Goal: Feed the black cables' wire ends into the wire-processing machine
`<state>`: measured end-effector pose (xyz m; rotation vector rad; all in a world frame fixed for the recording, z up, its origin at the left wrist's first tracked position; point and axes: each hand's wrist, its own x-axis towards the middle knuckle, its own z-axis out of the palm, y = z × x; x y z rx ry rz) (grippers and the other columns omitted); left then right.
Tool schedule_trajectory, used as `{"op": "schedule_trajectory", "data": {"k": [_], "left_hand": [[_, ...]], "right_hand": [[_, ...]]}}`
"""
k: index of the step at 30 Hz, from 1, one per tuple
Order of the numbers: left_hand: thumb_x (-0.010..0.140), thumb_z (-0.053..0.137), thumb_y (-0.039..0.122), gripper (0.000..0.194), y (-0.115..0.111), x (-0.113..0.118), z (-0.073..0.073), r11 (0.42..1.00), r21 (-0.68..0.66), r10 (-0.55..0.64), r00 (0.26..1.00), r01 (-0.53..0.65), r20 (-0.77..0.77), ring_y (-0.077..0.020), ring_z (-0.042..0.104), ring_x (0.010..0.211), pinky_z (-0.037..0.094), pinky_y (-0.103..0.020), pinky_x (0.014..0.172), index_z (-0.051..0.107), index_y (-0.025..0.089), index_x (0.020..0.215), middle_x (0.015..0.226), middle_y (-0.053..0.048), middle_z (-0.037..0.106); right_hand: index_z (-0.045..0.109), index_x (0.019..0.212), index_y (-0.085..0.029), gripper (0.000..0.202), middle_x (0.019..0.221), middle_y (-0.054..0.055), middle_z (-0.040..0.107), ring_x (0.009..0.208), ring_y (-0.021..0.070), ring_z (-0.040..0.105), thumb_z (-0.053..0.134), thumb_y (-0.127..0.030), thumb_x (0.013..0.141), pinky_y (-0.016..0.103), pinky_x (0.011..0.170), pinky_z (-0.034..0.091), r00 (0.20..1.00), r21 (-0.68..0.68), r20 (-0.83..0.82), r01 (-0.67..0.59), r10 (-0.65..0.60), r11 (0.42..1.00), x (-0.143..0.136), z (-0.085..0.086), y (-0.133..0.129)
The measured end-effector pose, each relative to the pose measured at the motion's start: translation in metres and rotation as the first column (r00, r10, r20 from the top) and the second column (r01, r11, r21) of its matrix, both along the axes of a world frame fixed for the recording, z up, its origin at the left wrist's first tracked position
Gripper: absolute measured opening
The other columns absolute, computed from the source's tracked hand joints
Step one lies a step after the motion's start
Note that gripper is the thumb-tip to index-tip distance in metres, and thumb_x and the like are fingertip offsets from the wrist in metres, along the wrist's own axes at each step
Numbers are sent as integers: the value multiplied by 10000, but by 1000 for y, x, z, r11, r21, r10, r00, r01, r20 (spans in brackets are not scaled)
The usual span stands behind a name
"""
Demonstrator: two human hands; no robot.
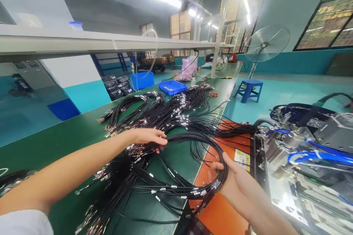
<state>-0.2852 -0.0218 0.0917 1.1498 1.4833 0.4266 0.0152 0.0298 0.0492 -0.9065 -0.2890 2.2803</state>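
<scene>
My right hand (230, 176) is wrapped round the right side of a curved bundle of black cables (204, 138), which bends in a loop over the table's edge. At the bundle's upper left end, my left hand (149, 139) has its thumb and fingers closed around the cables; its fingertips are partly hidden. Silver sleeves and labels show along the lower strands. Beneath and left of the hands lie more black cables (118, 180) with bare coppery ends. Behind them spreads a large pile of similar cables (179, 110).
A blue tray (172, 87) with small parts stands farther back on the green table (66, 143). Near it lie red-handled scissors (213, 94) and a pink bag (188, 69). At right is a metal machine (292, 161) with blue hoses, beside an orange surface (231, 209). A shelf crosses overhead.
</scene>
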Motion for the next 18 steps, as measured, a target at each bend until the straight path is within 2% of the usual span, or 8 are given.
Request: {"op": "schedule_trajectory", "data": {"k": [2,4,6,9,13,15,17,18], "left_hand": [[844,626,360,317,4,-1,-19,996,-83,-23,1000,23,-4,-176,637,820,519,-358,763,575,141,1067,960,-58,650],[891,568,317,261,6,-3,-28,992,-123,-29,1000,29,1,-171,627,836,533,-365,742,578,135,1079,1010,-61,631],[903,551,318,270,7,-5,-29,990,-139,-26,999,28,20,-177,623,864,537,-368,745,570,141,1106,1051,-66,619],[899,555,321,273,9,-8,-22,988,-145,-37,997,47,70,-182,628,873,536,-379,757,575,139,1101,1051,-70,628],[796,673,349,373,8,-8,5,992,-95,-63,986,78,153,-208,668,840,514,-376,784,588,162,1107,948,-71,692],[734,718,383,541,3,-8,28,996,-32,-77,976,85,203,-235,677,863,496,-382,811,544,175,1202,974,-85,705],[684,731,454,742,-4,-7,59,995,48,-97,962,87,255,-272,660,940,482,-399,836,459,152,1305,1056,-123,687],[660,708,541,848,-8,-6,75,993,86,-105,954,84,279,-298,641,987,477,-411,841,411,138,1346,1098,-145,669]], "right_hand": [[541,809,-151,181,591,-16,527,516,114,559,453,-154,967,249,509,535,999,-43,36,-11,12,999,2,-14,-7],[543,814,-144,188,576,-13,541,512,120,571,442,-144,971,263,505,542,998,-45,58,-15,17,999,5,-24,-11],[544,809,-142,199,576,2,571,511,128,585,432,-134,974,264,490,539,996,-38,91,-11,14,999,6,-29,-12],[542,790,-141,221,596,32,615,521,137,606,422,-127,975,267,490,541,992,-51,128,-15,22,999,8,-34,-11],[572,805,-142,215,628,46,638,565,155,630,431,-144,968,281,509,554,992,-38,109,-52,56,998,13,-45,-13],[601,837,-152,154,666,48,652,602,172,642,491,-180,941,306,539,571,993,1,97,-67,67,998,18,-50,-15],[631,876,-165,67,719,47,669,653,199,657,611,-228,865,345,600,591,994,62,88,-73,68,995,24,-51,-16],[643,897,-170,116,733,44,673,671,214,663,670,-246,813,365,628,595,995,106,84,-69,60,992,28,-48,-14]]}}
